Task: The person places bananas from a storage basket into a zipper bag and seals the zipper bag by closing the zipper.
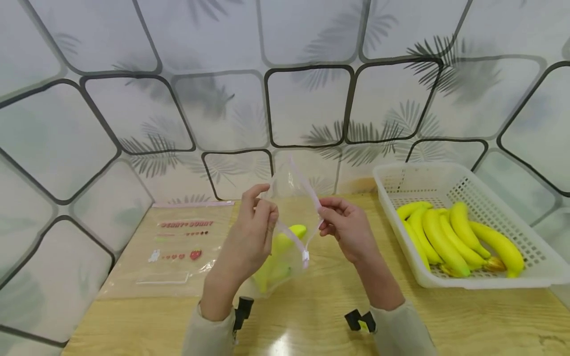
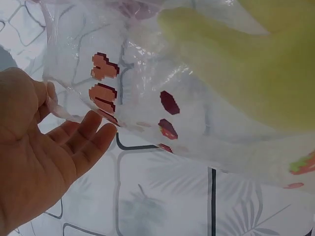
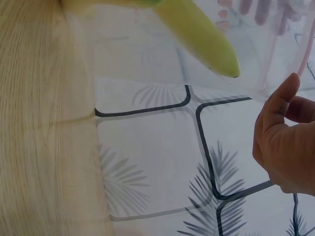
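Note:
A clear zip bag (image 1: 285, 200) with a pinkish zip strip (image 1: 308, 190) is held up over the table, its mouth spread apart. My left hand (image 1: 249, 232) pinches the left side of the mouth between thumb and fingers. On the opposite side, the thumb and fingers of my right hand (image 1: 347, 225) grip the zip edge. A white slider (image 1: 305, 256) hangs at the near end of the strip. Yellow bananas (image 1: 273, 257) lie inside the bag, blurred by the plastic. Red printing (image 2: 103, 96) shows on the bag close to my left fingers in the left wrist view.
Another clear zip bag (image 1: 178, 272), printed with red letters and hearts, lies flat on the wooden table (image 1: 320, 316) to the left. At the right stands a white perforated basket (image 1: 407, 252) with several bananas (image 1: 438, 242) in it. A patterned wall covering (image 1: 307, 109) rises behind.

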`<state>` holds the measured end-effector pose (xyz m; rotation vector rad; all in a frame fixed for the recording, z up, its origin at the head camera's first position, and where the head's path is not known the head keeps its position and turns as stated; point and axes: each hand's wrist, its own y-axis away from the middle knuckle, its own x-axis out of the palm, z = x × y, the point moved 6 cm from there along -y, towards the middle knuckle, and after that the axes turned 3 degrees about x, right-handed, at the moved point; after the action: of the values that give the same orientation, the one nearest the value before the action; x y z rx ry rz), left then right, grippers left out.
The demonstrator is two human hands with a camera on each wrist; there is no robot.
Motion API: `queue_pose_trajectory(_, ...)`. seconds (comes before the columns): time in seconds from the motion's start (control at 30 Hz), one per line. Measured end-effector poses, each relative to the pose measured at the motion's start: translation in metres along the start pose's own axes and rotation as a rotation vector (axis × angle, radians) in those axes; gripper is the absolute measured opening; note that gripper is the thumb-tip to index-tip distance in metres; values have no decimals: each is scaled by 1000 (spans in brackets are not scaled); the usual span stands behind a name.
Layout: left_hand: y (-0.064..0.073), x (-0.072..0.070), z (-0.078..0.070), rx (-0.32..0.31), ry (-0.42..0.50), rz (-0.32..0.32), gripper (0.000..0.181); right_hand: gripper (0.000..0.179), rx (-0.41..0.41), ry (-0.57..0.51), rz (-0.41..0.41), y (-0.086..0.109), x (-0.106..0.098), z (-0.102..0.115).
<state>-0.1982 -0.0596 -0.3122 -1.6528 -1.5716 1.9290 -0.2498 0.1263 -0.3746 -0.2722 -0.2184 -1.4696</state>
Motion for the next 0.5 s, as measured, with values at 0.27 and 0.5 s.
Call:
queue_pose_trajectory(0.27,-20,-23,27,-70,37,-102,34,14,-9,-5,47,-29,24,33)
queue_pose_trajectory(0.5,-35,-45,49,-139,111,-93,26,24,-63,125,59,-45,61,78)
